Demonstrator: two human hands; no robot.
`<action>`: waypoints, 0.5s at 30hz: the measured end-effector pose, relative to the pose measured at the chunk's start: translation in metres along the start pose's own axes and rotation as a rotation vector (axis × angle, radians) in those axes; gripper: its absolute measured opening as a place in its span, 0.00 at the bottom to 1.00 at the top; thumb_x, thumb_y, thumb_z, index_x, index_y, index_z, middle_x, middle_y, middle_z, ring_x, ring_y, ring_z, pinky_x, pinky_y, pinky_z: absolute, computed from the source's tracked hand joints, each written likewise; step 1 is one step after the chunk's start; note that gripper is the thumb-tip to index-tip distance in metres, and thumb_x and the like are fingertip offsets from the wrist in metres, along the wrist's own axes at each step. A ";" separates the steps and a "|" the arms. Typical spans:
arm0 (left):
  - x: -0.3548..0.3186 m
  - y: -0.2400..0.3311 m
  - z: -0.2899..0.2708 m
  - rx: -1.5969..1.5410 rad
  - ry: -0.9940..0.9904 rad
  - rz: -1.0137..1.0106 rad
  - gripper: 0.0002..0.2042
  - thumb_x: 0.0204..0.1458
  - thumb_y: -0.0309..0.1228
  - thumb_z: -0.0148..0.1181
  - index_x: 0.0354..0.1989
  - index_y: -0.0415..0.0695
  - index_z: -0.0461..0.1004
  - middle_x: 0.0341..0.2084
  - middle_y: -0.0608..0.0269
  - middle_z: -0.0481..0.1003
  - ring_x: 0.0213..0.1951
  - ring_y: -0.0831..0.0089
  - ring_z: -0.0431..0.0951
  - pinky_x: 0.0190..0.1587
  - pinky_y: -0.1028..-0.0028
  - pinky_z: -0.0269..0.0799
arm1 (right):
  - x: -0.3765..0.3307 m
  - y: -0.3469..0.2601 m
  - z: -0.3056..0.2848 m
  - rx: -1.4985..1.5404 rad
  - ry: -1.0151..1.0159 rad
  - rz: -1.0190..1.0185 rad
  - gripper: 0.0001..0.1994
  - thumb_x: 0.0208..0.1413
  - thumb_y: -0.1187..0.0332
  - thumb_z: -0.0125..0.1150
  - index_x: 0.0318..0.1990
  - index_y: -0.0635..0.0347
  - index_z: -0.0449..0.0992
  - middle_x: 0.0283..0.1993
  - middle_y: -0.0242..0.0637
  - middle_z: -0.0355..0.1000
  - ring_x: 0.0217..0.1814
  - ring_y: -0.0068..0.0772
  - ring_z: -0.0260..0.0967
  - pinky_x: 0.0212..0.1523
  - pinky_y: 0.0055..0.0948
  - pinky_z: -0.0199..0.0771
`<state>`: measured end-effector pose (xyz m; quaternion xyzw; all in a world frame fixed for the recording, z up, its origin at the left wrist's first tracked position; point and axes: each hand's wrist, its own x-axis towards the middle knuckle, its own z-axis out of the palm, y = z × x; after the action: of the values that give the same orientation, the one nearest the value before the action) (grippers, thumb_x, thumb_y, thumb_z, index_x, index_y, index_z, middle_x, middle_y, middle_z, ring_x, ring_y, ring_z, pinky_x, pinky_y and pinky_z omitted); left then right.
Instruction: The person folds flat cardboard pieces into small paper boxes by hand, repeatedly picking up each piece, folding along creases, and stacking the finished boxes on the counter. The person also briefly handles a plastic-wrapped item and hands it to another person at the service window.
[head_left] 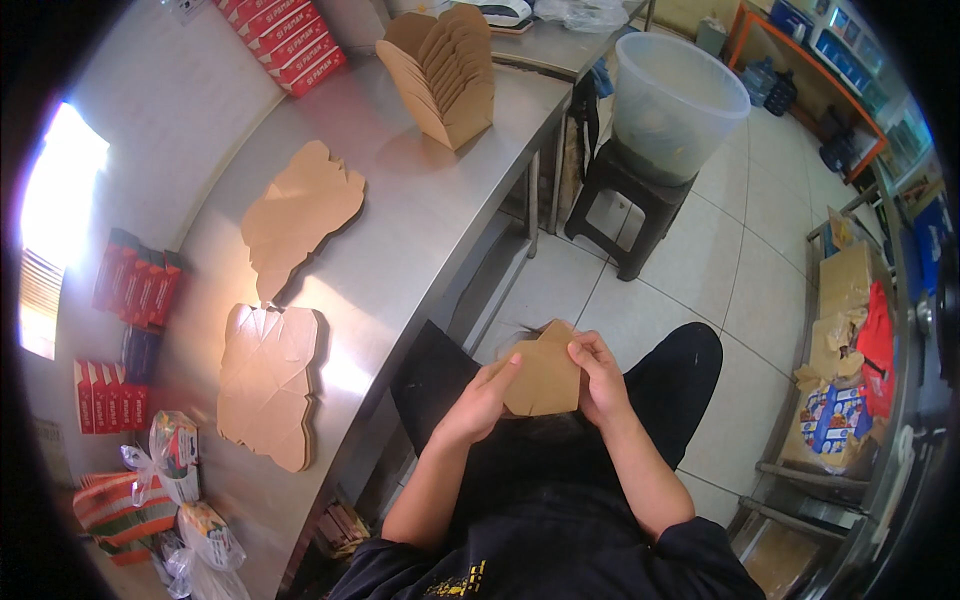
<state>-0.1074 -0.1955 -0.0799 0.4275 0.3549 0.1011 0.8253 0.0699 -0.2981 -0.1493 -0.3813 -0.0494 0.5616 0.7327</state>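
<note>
Over my lap I hold a brown cardboard food box point(545, 378), partly folded, with a flap standing up at its far side. My left hand point(480, 400) grips its left edge, thumb on the near panel. On the opposite edge my right hand point(600, 378) pinches the board near the top corner. To my left on the steel table point(385, 235) lie a stack of flat box blanks point(268, 385) and, farther off, another flat stack point(300, 215). At the table's far end stands a nested row of folded brown boxes point(445, 80).
Red boxes point(285, 45) are stacked at the back left by the wall. A translucent tub point(680, 100) rests on a dark plastic stool point(635, 205) beyond my knees. Bagged goods point(205, 540) lie at the near left. Shelving with cardboard and a red bag point(877, 350) lines the right.
</note>
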 end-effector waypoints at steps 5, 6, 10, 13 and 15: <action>-0.003 0.002 0.003 -0.024 0.040 0.016 0.27 0.74 0.45 0.48 0.68 0.33 0.67 0.55 0.56 0.77 0.55 0.69 0.79 0.55 0.67 0.77 | 0.000 0.000 0.002 -0.200 -0.011 -0.176 0.09 0.60 0.69 0.73 0.40 0.56 0.76 0.77 0.47 0.59 0.74 0.43 0.63 0.71 0.44 0.64; -0.005 0.005 0.003 -0.026 0.044 0.013 0.27 0.74 0.45 0.47 0.68 0.33 0.67 0.56 0.55 0.77 0.55 0.69 0.79 0.56 0.68 0.76 | 0.000 0.000 0.002 -0.275 -0.027 -0.211 0.09 0.59 0.70 0.74 0.39 0.56 0.76 0.76 0.47 0.60 0.74 0.43 0.63 0.71 0.44 0.64; -0.001 -0.003 -0.003 -0.060 0.011 0.053 0.27 0.74 0.44 0.48 0.67 0.32 0.68 0.57 0.55 0.77 0.56 0.69 0.79 0.60 0.71 0.72 | -0.003 -0.002 0.005 -0.391 -0.008 -0.271 0.09 0.59 0.71 0.74 0.39 0.58 0.77 0.73 0.46 0.65 0.74 0.43 0.63 0.71 0.46 0.63; -0.005 0.003 -0.007 -0.017 0.026 0.012 0.25 0.73 0.42 0.50 0.65 0.31 0.70 0.56 0.55 0.78 0.55 0.70 0.79 0.60 0.71 0.72 | -0.004 -0.003 0.006 -0.627 -0.003 -0.361 0.09 0.58 0.71 0.74 0.39 0.60 0.77 0.66 0.44 0.73 0.69 0.39 0.69 0.70 0.41 0.65; -0.004 0.002 -0.010 0.034 0.003 0.034 0.23 0.73 0.40 0.52 0.64 0.31 0.71 0.54 0.56 0.79 0.54 0.71 0.79 0.58 0.71 0.73 | -0.006 -0.013 0.007 -0.812 -0.082 -0.410 0.09 0.58 0.71 0.74 0.40 0.62 0.78 0.60 0.42 0.78 0.64 0.37 0.75 0.68 0.36 0.69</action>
<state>-0.1166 -0.1899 -0.0807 0.4473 0.3505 0.1098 0.8155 0.0742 -0.3005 -0.1346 -0.5974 -0.3691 0.3547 0.6173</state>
